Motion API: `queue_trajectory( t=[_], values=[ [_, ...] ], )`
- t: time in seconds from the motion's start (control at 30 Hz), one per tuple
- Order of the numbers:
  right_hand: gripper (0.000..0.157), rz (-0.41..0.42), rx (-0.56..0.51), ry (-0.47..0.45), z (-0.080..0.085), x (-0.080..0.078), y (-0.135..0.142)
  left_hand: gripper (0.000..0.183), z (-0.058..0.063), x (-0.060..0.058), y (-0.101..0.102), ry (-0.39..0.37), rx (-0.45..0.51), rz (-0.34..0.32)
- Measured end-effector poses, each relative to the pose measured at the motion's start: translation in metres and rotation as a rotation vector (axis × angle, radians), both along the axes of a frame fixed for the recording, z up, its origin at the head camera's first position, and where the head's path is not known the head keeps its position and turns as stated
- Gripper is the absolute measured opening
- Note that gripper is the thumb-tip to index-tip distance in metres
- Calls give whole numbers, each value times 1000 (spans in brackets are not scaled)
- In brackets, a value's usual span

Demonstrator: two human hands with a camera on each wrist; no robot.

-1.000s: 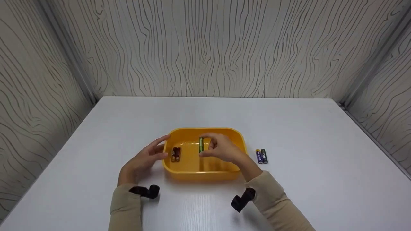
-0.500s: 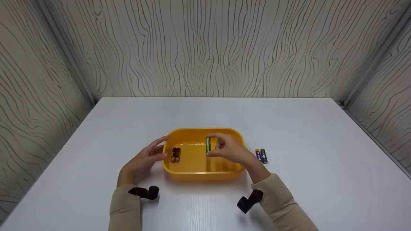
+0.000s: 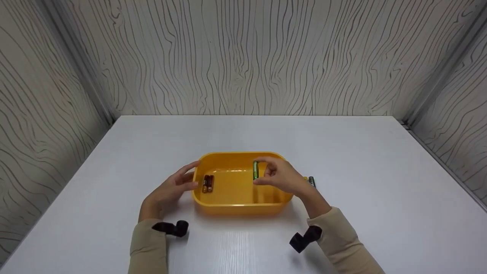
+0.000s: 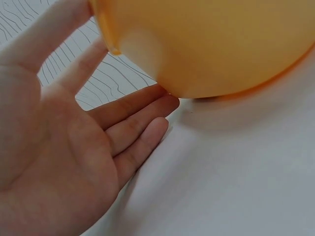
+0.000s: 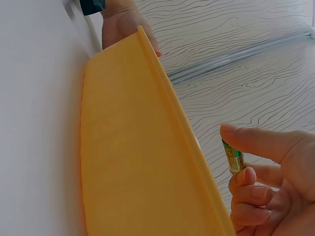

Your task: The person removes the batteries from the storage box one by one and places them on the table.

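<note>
A green battery (image 3: 255, 170) is pinched end to end between the thumb and index finger of my right hand (image 3: 284, 177). It hangs over the right half of an orange plastic bin (image 3: 236, 210), above rim height in the right wrist view. My left hand (image 3: 171, 190) touches the bin's left side, its fingers fairly straight and spread. In the left wrist view, fingertips (image 4: 170, 101) meet the bin's lower wall. Two dark red batteries (image 3: 207, 183) lie side by side on the bin floor, near the left wall.
Right of the bin, a dark battery (image 3: 312, 181) and a yellow-tipped one (image 3: 305, 178) lie on the white table (image 3: 361, 163), partly hidden by my right hand. Wood-grain panels (image 3: 236, 57) stand behind and at both sides.
My right hand has moved right across the bin with the green battery still pinched, now covering part of the batteries on the table. My left hand has stayed put.
</note>
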State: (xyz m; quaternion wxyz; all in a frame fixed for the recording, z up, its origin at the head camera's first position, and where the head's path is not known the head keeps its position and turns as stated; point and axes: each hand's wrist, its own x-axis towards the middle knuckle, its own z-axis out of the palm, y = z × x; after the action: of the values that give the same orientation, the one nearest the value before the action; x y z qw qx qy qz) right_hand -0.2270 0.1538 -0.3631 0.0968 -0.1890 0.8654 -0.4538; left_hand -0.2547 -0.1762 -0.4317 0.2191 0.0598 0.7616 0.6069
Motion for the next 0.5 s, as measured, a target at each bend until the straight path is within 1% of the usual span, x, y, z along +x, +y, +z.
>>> queue_trajectory(
  t=[0.2,0.5],
  values=[
    [62,-18,0,-9,-3,1,10,64,0,0,0,7,0,-11],
    [63,-27,-2,-2,-4,4,24,63,0,1,0,1,14,-4]
  ],
)
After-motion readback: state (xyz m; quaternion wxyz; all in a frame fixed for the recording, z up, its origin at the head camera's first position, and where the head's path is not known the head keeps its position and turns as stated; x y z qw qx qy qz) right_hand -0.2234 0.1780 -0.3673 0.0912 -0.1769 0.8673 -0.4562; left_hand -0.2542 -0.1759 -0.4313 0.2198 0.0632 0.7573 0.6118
